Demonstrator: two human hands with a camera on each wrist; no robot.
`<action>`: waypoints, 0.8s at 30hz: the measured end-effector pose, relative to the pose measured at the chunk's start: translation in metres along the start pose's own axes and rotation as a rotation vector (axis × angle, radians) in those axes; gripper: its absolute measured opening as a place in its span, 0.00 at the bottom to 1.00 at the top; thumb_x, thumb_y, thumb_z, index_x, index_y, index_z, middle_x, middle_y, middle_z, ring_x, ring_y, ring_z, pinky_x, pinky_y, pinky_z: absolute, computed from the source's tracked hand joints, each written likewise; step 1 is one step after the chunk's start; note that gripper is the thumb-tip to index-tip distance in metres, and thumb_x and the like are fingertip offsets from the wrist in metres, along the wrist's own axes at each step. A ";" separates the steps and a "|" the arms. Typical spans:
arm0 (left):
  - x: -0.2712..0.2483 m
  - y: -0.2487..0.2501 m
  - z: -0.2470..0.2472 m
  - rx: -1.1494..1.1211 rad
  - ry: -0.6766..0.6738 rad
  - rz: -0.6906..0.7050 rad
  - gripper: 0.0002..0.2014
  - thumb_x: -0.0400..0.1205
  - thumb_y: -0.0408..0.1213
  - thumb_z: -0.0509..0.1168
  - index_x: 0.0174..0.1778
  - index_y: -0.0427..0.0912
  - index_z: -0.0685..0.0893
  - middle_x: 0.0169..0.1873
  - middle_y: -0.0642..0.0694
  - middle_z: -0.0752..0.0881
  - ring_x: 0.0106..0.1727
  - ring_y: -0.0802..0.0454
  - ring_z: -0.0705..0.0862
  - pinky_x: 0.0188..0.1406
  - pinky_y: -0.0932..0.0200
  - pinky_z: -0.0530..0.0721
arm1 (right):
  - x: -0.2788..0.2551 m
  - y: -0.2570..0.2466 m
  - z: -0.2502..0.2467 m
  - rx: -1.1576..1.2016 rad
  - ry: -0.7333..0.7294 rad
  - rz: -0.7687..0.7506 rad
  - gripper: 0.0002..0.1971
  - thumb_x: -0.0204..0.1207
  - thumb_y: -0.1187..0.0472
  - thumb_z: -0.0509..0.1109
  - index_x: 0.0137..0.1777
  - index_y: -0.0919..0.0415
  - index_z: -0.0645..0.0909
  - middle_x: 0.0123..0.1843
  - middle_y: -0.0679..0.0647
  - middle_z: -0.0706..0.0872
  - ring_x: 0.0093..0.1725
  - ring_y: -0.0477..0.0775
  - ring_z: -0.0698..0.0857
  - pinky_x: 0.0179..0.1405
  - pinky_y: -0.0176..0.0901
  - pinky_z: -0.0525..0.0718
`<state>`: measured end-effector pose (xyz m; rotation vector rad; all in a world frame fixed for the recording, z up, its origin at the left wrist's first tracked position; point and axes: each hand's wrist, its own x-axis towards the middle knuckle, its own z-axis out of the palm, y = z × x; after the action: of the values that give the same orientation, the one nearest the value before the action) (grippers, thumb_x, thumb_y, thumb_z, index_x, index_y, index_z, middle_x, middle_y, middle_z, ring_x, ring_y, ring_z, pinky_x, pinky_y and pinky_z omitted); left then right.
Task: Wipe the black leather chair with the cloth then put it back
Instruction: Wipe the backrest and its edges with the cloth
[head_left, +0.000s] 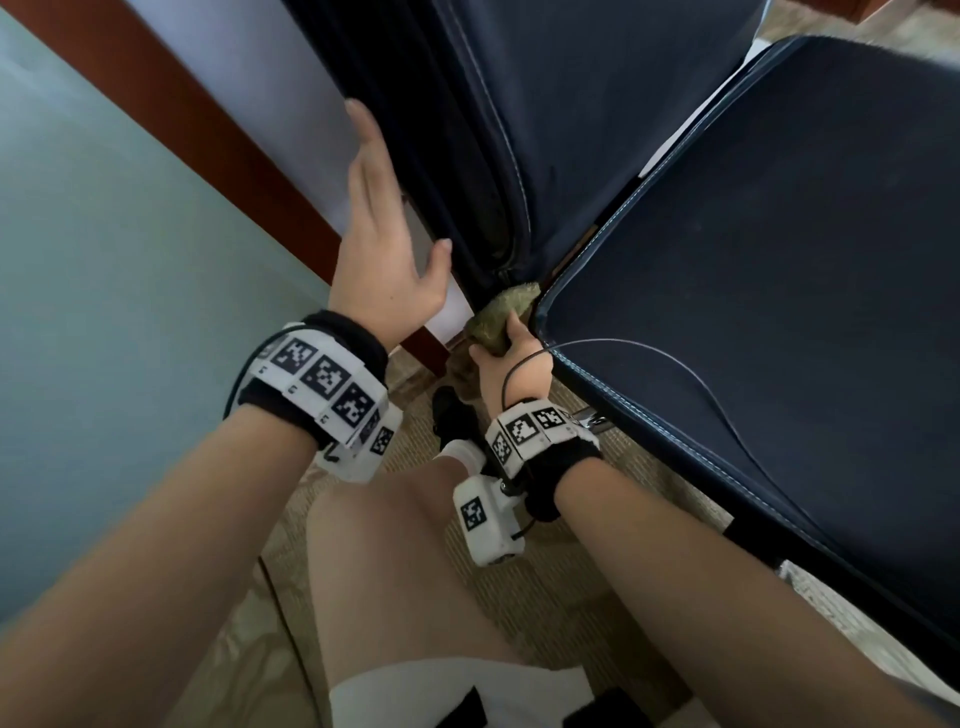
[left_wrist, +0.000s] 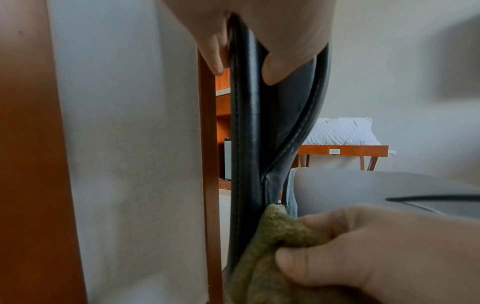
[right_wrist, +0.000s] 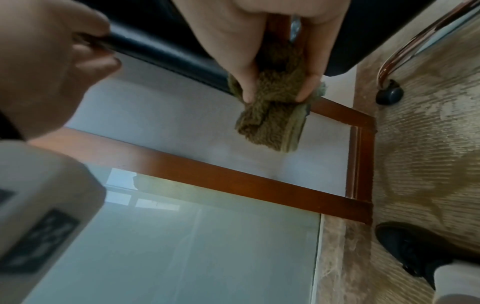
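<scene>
Gripping cloth (head_left: 497, 321): right hand (head_left: 511, 366).

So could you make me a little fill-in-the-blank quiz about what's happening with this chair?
1. The right hand grips a ____-coloured cloth.
2. The cloth touches the chair where the backrest meets the ____.
3. The left hand rests on the backrest's edge with fingers ____.
4. The floor is covered with ____.

Missing: olive-green; seat; straight; carpet

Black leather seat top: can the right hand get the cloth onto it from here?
Probably yes. The right hand grips the olive terry cloth at the rear corner of the black leather seat; only a thin cable crosses the seat surface.
</scene>
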<state>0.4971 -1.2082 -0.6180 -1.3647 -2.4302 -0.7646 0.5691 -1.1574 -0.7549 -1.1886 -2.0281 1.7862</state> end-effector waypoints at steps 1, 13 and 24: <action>0.000 -0.001 -0.002 0.005 -0.017 -0.013 0.49 0.74 0.28 0.68 0.72 0.41 0.31 0.75 0.25 0.57 0.61 0.75 0.57 0.63 0.86 0.59 | -0.003 0.002 -0.001 0.051 0.023 0.003 0.33 0.75 0.61 0.71 0.79 0.57 0.64 0.73 0.56 0.76 0.72 0.55 0.74 0.72 0.46 0.71; -0.001 0.000 -0.006 0.040 -0.085 -0.105 0.48 0.75 0.30 0.67 0.77 0.21 0.37 0.76 0.29 0.61 0.68 0.37 0.73 0.66 0.56 0.75 | 0.004 -0.017 -0.006 -0.073 0.104 -0.199 0.34 0.74 0.66 0.69 0.79 0.58 0.61 0.80 0.50 0.65 0.67 0.60 0.75 0.64 0.35 0.65; -0.001 0.006 -0.014 0.093 -0.162 -0.121 0.48 0.76 0.27 0.67 0.77 0.24 0.35 0.71 0.26 0.66 0.50 0.39 0.80 0.52 0.50 0.81 | -0.008 -0.014 -0.027 0.085 0.002 -0.063 0.32 0.76 0.66 0.69 0.79 0.58 0.62 0.71 0.57 0.77 0.70 0.53 0.76 0.67 0.31 0.68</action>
<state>0.5018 -1.2143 -0.6052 -1.3008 -2.6583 -0.5795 0.5853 -1.1418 -0.7328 -1.0895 -1.9453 1.8213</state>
